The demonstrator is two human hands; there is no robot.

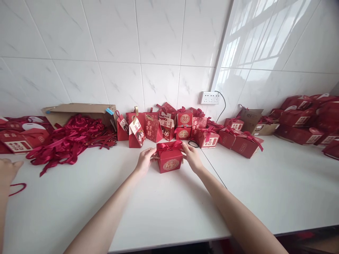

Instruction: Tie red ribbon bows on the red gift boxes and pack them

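Observation:
A small red gift box (169,162) with a round gold emblem stands upright on the white table, in the middle of the head view. Across its top lies a red ribbon bow (171,145). My left hand (146,158) is at the box's left upper side, thumb and fingers closed on the ribbon's left part. On the opposite side, my right hand (192,156) pinches the ribbon's right part. A tassel shows beside the box near my right fingers.
Red ribbons (66,141) spill from an open cardboard box (82,107) at the left. Several red gift boxes (208,138) line the wall, with piles (299,118) at the right. Another person's hand (9,171) is at the left edge. A power strip (210,97) hangs behind.

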